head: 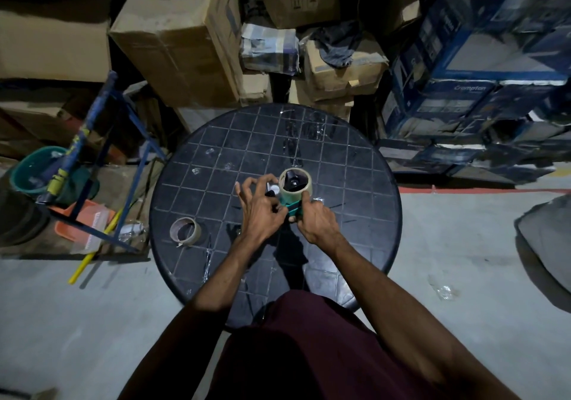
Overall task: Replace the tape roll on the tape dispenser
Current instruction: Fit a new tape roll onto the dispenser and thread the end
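Observation:
A teal tape dispenser [294,208] lies near the middle of the round black table [216,140]. A full pale tape roll [296,187] sits on its black hub. My right hand [315,219] grips the dispenser's teal handle, index finger pressed against the roll's side. My left hand [259,206] works at the dispenser's front end by the roller, thumb and fingers pinched near the teal frame, the other fingers spread. A nearly spent roll, mostly brown core [184,229], lies apart on the table's left side with a loose tape end.
Cardboard boxes [182,44] are stacked behind the table and blue printed boxes [463,84] at the right. A blue metal frame [123,165], green bucket [27,171], orange tray [83,223] and yellow stick [92,251] stand left of the table. Grey floor surrounds it.

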Motion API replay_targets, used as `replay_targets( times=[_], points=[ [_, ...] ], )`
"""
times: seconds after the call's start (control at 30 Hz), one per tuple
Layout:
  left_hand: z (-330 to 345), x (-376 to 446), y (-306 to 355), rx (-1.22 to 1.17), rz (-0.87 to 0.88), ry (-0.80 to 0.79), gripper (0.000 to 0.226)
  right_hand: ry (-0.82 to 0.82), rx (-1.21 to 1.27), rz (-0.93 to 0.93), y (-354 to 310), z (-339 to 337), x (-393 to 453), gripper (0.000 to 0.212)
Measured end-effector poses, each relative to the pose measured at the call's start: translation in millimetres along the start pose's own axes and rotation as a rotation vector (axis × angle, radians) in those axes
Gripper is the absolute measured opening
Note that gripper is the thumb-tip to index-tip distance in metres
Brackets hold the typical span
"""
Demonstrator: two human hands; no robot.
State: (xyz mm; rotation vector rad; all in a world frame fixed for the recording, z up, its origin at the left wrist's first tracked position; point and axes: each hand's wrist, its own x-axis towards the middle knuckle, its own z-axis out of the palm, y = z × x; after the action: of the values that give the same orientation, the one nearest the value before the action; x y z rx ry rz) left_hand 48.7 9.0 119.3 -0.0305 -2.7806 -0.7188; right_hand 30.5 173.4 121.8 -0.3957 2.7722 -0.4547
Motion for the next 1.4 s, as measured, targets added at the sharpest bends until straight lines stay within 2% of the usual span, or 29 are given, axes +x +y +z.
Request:
replay_targets(
  times=[0.17,0.5,0.6,0.93,1.17,1.3,1.4],
  points=[
    [-14.5,-2.9,-5.6,-0.004,0.008,0.064,0.008,0.019,0.046,0.01,4.2,-3.3,3.4,0.07],
    [-9.4,-23.9,-4.8,0.017,-0.038,0.033,0.019,0.029,0.251,0.117,17.8,-0.2,11.8,0.059],
    [-12.8,-25.7,-5.4,-0.019,-0.046,-0.014,0.015,0.0,0.377,0.133,21.7,4.7,10.6,0.065],
    [-26.4,-3.9,-10.5,0.116,-0.071,-0.192,0.011,-0.069,0.624,0.23,25.4,13.4,13.8,0.061],
    [-32.6,16.9,-20.9,0.173,-0.059,-0.193,0.014,-0.244,0.943,0.305,26.6,22.8,11.1,0.024],
    [-24.3,11.1,-19.8,0.051,-0.17,-0.068,0.017,-0.287,1.075,0.35,25.0,23.3,10.6,0.017],
    [-8.7,-8.5,-14.9,-0.222,-0.414,-0.091,0.018,-0.276,1.165,0.391,22.8,22.2,12.9,0.021]
  ],
)
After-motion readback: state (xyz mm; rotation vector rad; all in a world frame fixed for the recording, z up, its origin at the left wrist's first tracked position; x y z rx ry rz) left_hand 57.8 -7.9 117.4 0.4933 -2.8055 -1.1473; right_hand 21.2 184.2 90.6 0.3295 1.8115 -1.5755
